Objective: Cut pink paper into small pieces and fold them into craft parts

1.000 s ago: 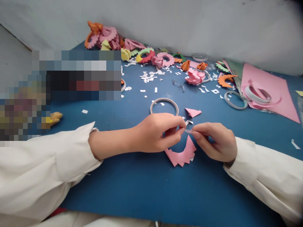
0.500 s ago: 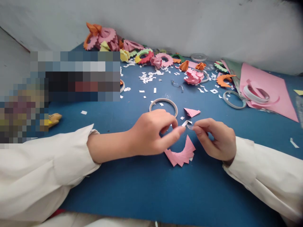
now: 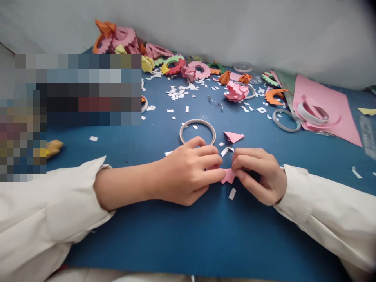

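My left hand point(image 3: 192, 172) is closed over a pink folded-paper arc point(image 3: 227, 178), covering most of it. My right hand point(image 3: 260, 176) pinches the arc's right end, thumb and fingertips almost meeting the left hand's. Only a small pointed part of the arc shows between them. Just beyond the hands lie a bent white paper strip point(image 3: 226, 151) and a pink folded triangle point(image 3: 234, 137). A roll of tape point(image 3: 214, 131) lies flat behind my left hand. Nearer me is a small white scrap point(image 3: 232, 194).
Folded paper pieces in pink, orange, yellow and green lie along the wall, including a pink ring point(image 3: 208, 70). White scraps point(image 3: 176, 94) are scattered before them. At right are a pink sheet point(image 3: 340, 105) and more tape rolls point(image 3: 276, 119). The far left is pixelated.
My hands have come down and together onto the pink arc, which lay loose before. The white strip between my fingertips now lies on the table. The view has shifted slightly right.
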A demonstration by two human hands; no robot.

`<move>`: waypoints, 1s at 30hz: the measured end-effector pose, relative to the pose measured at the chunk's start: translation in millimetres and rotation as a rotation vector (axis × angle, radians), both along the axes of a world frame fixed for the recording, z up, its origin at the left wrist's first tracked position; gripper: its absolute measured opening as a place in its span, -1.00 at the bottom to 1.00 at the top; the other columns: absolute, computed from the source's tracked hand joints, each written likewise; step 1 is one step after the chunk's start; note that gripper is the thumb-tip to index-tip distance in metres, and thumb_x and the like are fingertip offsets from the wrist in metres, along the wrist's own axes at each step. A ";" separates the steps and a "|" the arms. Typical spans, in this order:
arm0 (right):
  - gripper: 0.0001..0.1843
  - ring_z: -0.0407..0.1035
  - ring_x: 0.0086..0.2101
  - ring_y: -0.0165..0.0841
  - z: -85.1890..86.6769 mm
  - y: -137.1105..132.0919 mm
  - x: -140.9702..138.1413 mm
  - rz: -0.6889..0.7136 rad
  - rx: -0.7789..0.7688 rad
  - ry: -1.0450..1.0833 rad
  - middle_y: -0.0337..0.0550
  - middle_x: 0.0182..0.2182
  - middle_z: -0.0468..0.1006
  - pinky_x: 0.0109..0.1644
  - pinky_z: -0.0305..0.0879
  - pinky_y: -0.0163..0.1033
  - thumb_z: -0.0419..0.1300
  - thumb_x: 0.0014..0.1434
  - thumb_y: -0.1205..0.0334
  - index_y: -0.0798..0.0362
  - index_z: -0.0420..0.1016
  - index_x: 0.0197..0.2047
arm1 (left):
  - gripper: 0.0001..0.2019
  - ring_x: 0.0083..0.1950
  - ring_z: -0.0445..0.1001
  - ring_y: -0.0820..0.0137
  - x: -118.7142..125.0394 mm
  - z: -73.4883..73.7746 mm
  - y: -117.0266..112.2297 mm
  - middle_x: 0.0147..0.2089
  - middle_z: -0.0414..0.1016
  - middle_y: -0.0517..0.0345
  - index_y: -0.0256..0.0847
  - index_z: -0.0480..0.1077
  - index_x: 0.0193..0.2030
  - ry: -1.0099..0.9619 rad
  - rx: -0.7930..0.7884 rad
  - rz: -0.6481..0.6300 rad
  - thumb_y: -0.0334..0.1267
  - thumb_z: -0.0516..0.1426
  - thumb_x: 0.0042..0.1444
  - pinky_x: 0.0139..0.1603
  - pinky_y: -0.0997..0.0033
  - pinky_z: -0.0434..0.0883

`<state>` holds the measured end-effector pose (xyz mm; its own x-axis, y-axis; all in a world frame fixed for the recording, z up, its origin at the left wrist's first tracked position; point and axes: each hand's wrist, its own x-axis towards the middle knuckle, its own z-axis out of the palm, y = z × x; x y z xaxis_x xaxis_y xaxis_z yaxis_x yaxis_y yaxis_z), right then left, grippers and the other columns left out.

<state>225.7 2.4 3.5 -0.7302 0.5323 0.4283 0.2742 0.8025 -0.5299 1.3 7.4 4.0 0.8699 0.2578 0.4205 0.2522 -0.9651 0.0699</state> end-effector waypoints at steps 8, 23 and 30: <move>-0.87 0.10 -0.49 -0.48 1.1 4.6 0.4 0.031 -0.105 -0.023 -0.22 -0.51 0.25 -0.40 0.07 -0.34 -0.06 0.21 0.41 0.08 0.21 -0.38 | -0.79 -0.21 0.40 0.29 -1.4 -3.4 5.3 -0.30 0.51 0.07 -0.21 0.42 -0.32 -0.094 0.011 0.045 -0.48 -0.02 0.03 -0.23 0.26 0.28; -0.88 0.09 -0.45 -0.44 -2.9 10.1 0.7 -0.090 0.039 -0.208 -0.19 -0.46 0.27 -0.37 0.04 -0.32 -0.05 0.22 0.38 0.08 0.20 -0.36 | -0.78 -0.19 0.42 0.33 0.3 -4.4 4.5 -0.29 0.52 0.09 -0.24 0.39 -0.30 -0.041 0.042 0.031 -0.40 -0.06 0.22 -0.26 0.32 0.27; -0.87 0.06 -0.46 -0.42 -3.9 9.3 -0.8 -0.142 0.185 -0.262 -0.19 -0.48 0.23 -0.39 0.04 -0.30 -0.06 0.20 0.39 0.09 0.21 -0.38 | -0.82 -0.18 0.41 0.33 1.8 -5.8 2.7 -0.28 0.52 0.09 -0.27 0.40 -0.24 -0.079 0.037 0.049 -0.38 -0.03 0.23 -0.23 0.32 0.30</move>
<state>224.8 11.7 -0.4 -0.7525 0.5671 0.3347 0.4971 0.8226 -0.2761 3.1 10.1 -1.8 0.8204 0.2824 0.4972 0.2947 -0.9540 0.0555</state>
